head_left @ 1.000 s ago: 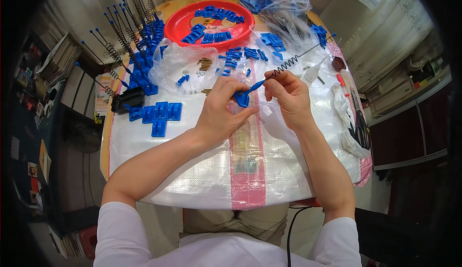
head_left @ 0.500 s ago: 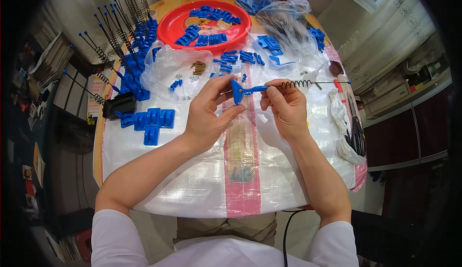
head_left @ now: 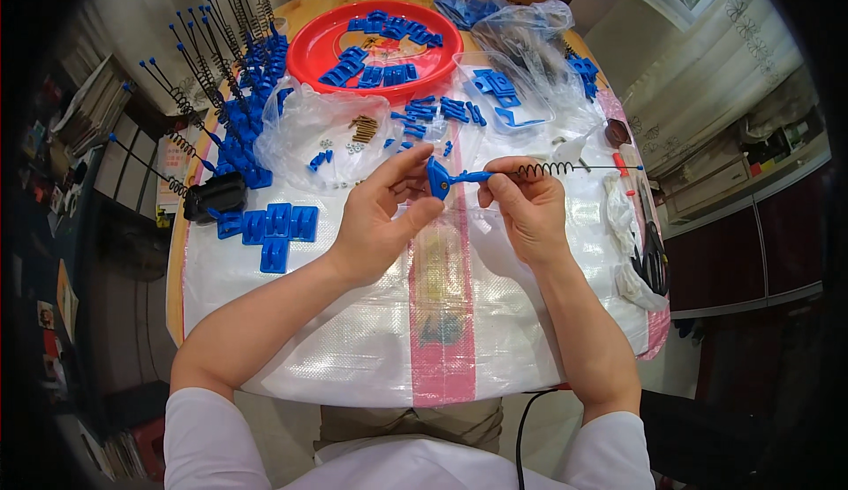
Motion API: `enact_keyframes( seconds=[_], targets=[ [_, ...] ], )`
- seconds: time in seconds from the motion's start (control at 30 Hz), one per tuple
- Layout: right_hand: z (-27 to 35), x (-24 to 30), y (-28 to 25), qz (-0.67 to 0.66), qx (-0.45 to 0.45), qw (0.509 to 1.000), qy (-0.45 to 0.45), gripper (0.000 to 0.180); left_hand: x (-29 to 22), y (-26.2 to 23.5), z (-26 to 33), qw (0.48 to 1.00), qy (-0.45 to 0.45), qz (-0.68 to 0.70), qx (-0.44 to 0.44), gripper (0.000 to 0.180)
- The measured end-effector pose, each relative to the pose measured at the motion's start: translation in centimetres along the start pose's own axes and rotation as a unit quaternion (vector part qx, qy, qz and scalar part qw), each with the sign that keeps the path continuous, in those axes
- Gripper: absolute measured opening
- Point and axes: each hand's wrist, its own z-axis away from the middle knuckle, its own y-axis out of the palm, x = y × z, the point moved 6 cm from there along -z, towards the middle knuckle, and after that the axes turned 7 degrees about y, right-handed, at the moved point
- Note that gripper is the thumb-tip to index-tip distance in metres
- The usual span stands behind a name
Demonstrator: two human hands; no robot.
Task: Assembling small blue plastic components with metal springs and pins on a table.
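In front of me, above the table, is a blue plastic base (head_left: 439,178) with a round metal fastener in its side. A slim blue stem (head_left: 468,177) joins it, and from the stem a black coil spring (head_left: 546,169) runs right into a thin straight rod with a small blue tip. My left hand (head_left: 380,216) holds the base by its edges, thumb below and index finger above. My right hand (head_left: 527,207) pinches the far end of the stem, where the spring begins. The assembly lies nearly level between both hands.
Left stand many blue assemblies with upright springs (head_left: 247,119), beside several blue bases (head_left: 278,220). A red basin (head_left: 300,61) of blue parts sits behind. Brass screws (head_left: 364,129) lie on a clear bag. Scissors (head_left: 654,256) lie at the right edge.
The blue base has turned slightly, showing more of its side with the fastener. Both hands keep nearly the same place, and the left fingers have shifted a little on the base.
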Motion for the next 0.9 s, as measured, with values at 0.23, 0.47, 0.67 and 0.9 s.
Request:
enact_keyframes(
  seconds=[0.23, 0.47, 0.67, 0.9],
  targets=[
    [0.0, 0.8, 0.2, 0.067, 0.017, 0.998, -0.002, 0.015, 1.0, 0.3, 0.2, 0.997, -0.02, -0.047, 0.056, 0.052],
    [0.7, 2.2, 1.8, 0.322, 0.039, 0.939, -0.116, 0.012, 0.5, 0.5, 0.1, 0.958, 0.004, -0.252, 0.134, 0.038],
    [0.9, 2.4, 3.2, 0.41, 0.06, 0.904, -0.107, 0.011, 0.1, 0.7, 0.2, 0.941, 0.084, -0.303, 0.127, 0.036],
    [0.9, 2.0, 3.2, 0.423, 0.055, 0.899, -0.101, 0.011, -0.1, 1.5, 0.3, 0.921, 0.139, -0.337, 0.135, 0.033]
  ],
)
